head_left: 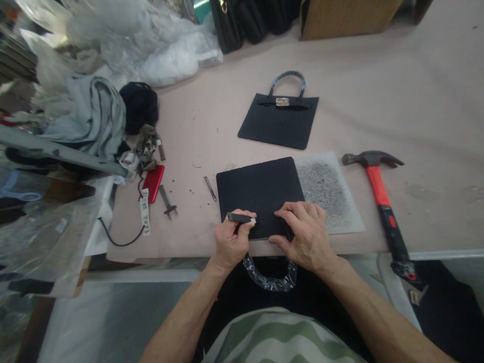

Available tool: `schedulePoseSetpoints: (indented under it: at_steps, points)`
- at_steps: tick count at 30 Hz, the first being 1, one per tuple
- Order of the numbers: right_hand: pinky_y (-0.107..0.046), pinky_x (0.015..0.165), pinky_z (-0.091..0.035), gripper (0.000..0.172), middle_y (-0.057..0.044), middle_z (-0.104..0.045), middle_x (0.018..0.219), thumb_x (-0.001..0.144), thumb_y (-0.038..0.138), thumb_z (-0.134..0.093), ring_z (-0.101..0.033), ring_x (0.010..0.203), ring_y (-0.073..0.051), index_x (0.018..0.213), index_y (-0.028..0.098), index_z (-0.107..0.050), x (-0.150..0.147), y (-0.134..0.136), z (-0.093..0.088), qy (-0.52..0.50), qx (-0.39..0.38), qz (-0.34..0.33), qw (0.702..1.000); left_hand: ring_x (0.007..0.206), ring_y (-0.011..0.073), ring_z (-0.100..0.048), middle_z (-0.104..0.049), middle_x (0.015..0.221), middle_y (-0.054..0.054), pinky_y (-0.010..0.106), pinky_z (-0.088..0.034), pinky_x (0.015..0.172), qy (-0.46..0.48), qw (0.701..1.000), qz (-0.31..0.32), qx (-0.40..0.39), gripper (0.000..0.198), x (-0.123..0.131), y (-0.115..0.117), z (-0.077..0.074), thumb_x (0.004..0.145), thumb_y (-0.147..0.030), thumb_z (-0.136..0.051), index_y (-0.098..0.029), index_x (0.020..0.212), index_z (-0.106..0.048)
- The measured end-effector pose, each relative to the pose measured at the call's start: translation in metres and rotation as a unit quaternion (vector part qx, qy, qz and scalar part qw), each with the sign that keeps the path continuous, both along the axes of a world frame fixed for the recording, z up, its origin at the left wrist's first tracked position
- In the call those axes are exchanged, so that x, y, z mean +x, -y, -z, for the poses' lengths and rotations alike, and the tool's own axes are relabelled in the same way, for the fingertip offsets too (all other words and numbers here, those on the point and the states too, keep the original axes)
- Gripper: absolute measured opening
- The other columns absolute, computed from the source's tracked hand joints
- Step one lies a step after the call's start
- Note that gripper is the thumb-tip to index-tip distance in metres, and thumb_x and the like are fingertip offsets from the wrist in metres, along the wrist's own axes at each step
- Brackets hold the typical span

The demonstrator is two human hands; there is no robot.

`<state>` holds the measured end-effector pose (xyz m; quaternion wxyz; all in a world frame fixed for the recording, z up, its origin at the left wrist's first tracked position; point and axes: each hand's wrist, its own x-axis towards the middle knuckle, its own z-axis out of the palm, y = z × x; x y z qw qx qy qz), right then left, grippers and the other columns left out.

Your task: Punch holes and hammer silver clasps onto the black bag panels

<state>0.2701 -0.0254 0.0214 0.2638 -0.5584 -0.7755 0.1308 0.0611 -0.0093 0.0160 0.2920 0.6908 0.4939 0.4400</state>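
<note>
A black leather bag panel (260, 186) lies at the table's front edge, its plastic-wrapped handle (270, 283) hanging toward me over the edge. My left hand (234, 239) is closed near the panel's lower left, pinching a short black strap-like piece (240, 218) with a small shiny end; its exact kind is unclear. Across the panel's lower right, my right hand (302, 232) presses with its fingers on top and its thumb by the lower edge. Part of the panel is hidden under this hand. Under the panel's right side sits a speckled pale board (325, 194).
Farther back lies another black bag panel (280, 123) with handle and gold clasp. A claw hammer (378, 186) rests at right. On the left are a metal punch (209, 188), a T-shaped metal tool (167, 201), a red case (153, 184) and heaped plastic bags (166, 55).
</note>
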Motion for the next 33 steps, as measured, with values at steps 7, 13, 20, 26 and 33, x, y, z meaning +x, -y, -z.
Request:
schedulePoseSetpoints:
  at_steps: [7,13,20,26,33]
  points:
    - [-0.046,0.092,-0.031,0.041,-0.009,-0.063,0.112,0.086,0.052,-0.069,-0.050,0.103,-0.030,0.111,0.021,-0.062,0.0007,0.0009,-0.0020,0.000,-0.003,-0.001,1.000,0.088,0.0177,-0.071,-0.074,0.094,0.005,0.028,-0.057,0.082,-0.003,1.000,0.015,-0.015,0.008,0.0001,-0.0046,-0.0066,0.093,-0.018,-0.061,-0.017,0.096,-0.069]
    - [-0.046,0.092,-0.031,0.040,-0.010,-0.063,0.113,0.086,0.052,-0.068,-0.050,0.104,-0.030,0.111,0.021,-0.062,0.0007,0.0008,-0.0007,0.001,-0.004,-0.002,1.000,0.088,0.0184,-0.072,-0.074,0.094,0.006,0.029,-0.058,0.082,-0.025,0.999,-0.006,0.020,0.008,0.0053,-0.0006,-0.0008,0.093,-0.017,-0.060,-0.018,0.098,-0.067]
    - [-0.047,0.092,-0.031,0.039,-0.009,-0.063,0.113,0.086,0.051,-0.067,-0.050,0.103,-0.030,0.111,0.021,-0.062,0.0009,0.0014,-0.0005,0.001,-0.002,0.000,1.000,0.089,0.0190,-0.072,-0.074,0.095,0.006,0.030,-0.058,0.084,-0.024,0.999,-0.002,0.030,0.009,0.0079,0.0009,-0.0009,0.093,-0.017,-0.059,-0.018,0.099,-0.066]
    - [-0.047,0.092,-0.032,0.040,-0.009,-0.063,0.113,0.086,0.051,-0.070,-0.050,0.104,-0.030,0.111,0.020,-0.062,0.0010,0.0012,-0.0020,0.002,-0.005,0.001,1.000,0.086,0.0177,-0.070,-0.073,0.092,0.005,0.028,-0.056,0.082,0.000,1.000,0.016,-0.023,0.009,0.0066,-0.0039,-0.0060,0.092,-0.016,-0.059,-0.018,0.096,-0.067]
    - [-0.048,0.093,-0.033,0.042,-0.009,-0.063,0.112,0.084,0.052,-0.071,-0.050,0.104,-0.030,0.111,0.020,-0.062,0.0011,-0.0001,-0.0011,0.001,-0.001,-0.001,1.000,0.090,0.0182,-0.071,-0.073,0.095,0.005,0.030,-0.056,0.086,0.026,0.999,0.001,-0.042,0.008,0.0030,-0.0020,-0.0007,0.094,-0.018,-0.059,-0.018,0.097,-0.066]
